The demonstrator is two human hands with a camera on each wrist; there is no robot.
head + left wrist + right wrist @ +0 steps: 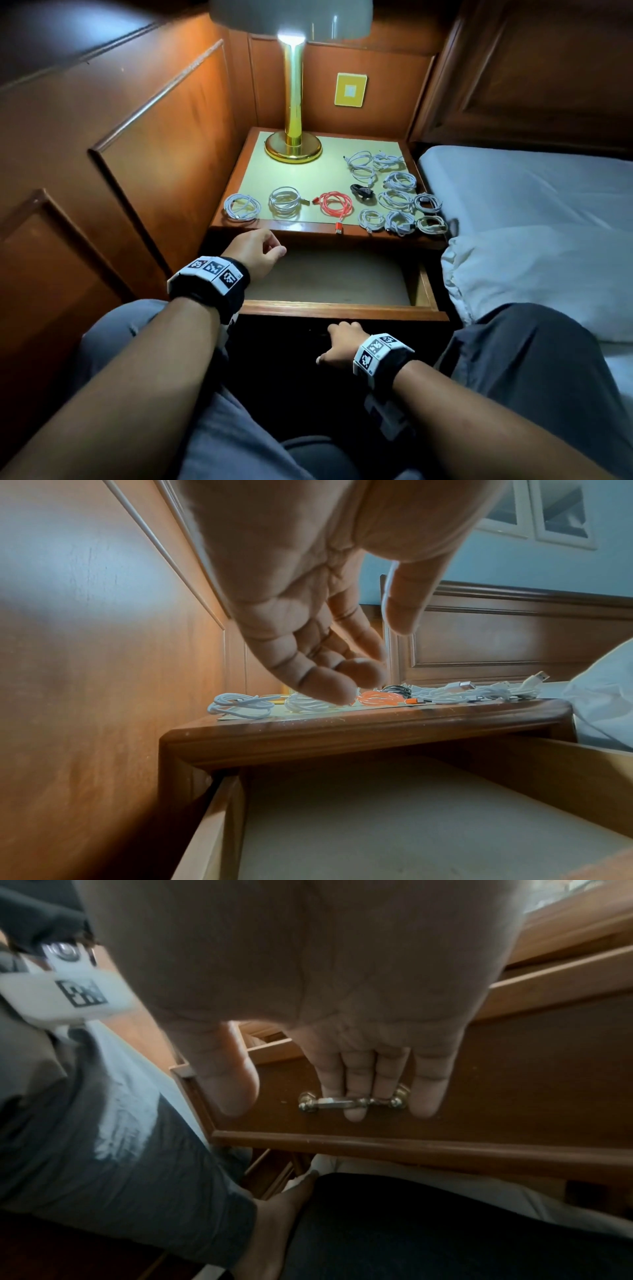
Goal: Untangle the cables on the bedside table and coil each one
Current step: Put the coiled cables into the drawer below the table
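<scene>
Several coiled cables lie on the bedside table (308, 226): two white coils (241, 206) (284, 202) at the front left, a red coil (334, 204) (380, 697) in the middle, a small black coil (361, 191), and a cluster of white coils (397, 192) on the right. My left hand (270, 248) (373, 658) hovers just below the table's front edge over the pulled-out drawer (342, 310), fingers loosely curled, holding nothing. My right hand (329, 346) is at the drawer front, its fingers (359, 1074) hooked behind the brass handle (329, 1102).
A brass lamp (293, 147) stands at the table's back left. Wood panelling (137, 154) closes the left side. The bed (531, 192) and a white pillow (531, 274) press against the table's right. My knees in grey trousers (531, 359) flank the drawer.
</scene>
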